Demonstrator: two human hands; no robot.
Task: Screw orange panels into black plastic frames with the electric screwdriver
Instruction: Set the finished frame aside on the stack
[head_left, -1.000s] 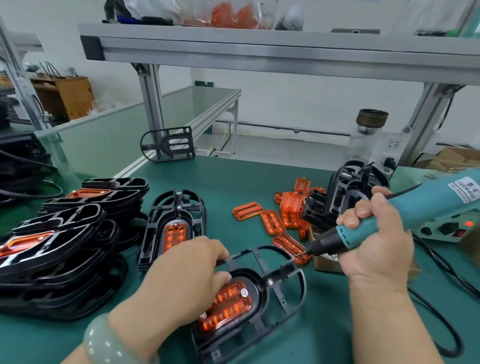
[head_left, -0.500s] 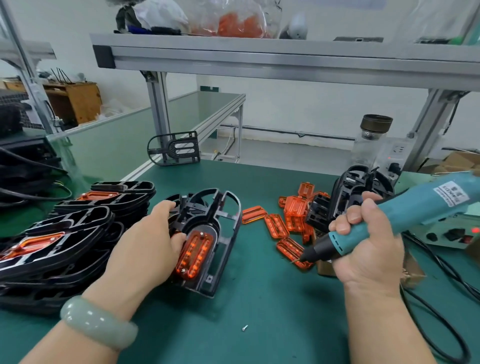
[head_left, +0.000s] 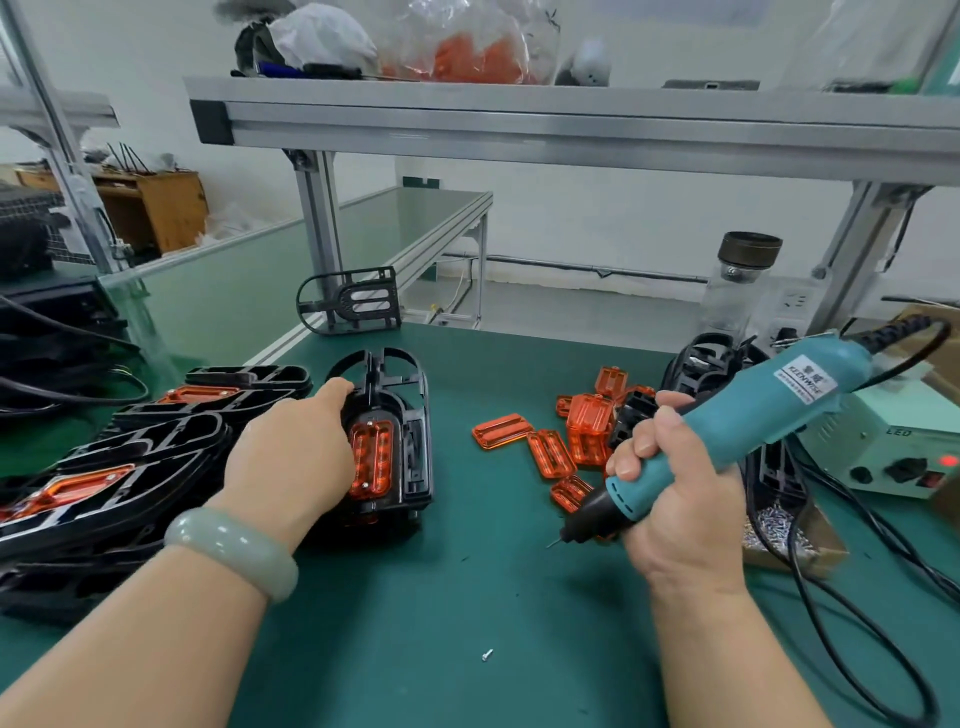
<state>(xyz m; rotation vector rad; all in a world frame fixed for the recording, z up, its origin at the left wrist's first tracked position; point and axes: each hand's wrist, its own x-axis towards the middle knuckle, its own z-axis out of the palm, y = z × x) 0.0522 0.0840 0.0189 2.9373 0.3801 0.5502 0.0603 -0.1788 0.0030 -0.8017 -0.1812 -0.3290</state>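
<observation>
My left hand (head_left: 298, 449) rests on a black plastic frame (head_left: 402, 415) with an orange panel (head_left: 371, 460) fitted in it, lying on top of another frame at centre left. My right hand (head_left: 657, 486) grips the teal electric screwdriver (head_left: 727, 421), its bit pointing down-left just above the green mat. Loose orange panels (head_left: 550, 447) lie scattered between the two hands. A pile of finished frames (head_left: 104, 467) with orange panels sits at the left. More black frames (head_left: 711, 364) stand behind the screwdriver.
A single screw (head_left: 487, 655) lies on the green mat (head_left: 441, 597) near me. A cardboard box of screws (head_left: 779, 530) and a power supply (head_left: 893, 447) sit at the right, with black cables trailing. One empty frame (head_left: 350, 301) stands at the back under the aluminium shelf (head_left: 571, 119).
My left hand carried the frame with its orange panel from the front centre to the left and laid it on another frame. The screwdriver dropped lower, and a loose screw stays on the mat.
</observation>
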